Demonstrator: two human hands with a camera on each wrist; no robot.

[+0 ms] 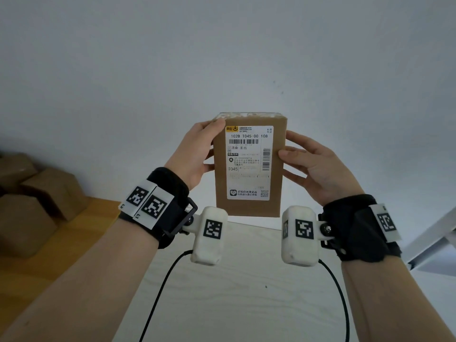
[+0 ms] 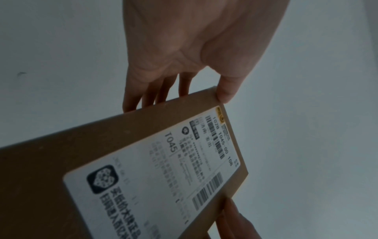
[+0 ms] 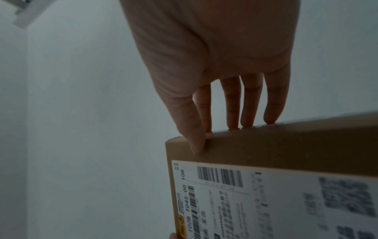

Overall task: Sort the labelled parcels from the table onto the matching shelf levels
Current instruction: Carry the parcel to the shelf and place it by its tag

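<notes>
A brown cardboard parcel is held upright in front of a white wall, its white shipping label facing me and reading T045. My left hand grips its left edge, thumb on the front near the top corner and fingers behind. My right hand grips the right edge, thumb on the front and fingers behind. The left wrist view shows the parcel with the thumb at its corner. The right wrist view shows the parcel with fingers behind its edge.
Several brown cardboard boxes are piled at the left on a wooden table. A white surface lies below the hands. A white shelf frame runs along the right edge.
</notes>
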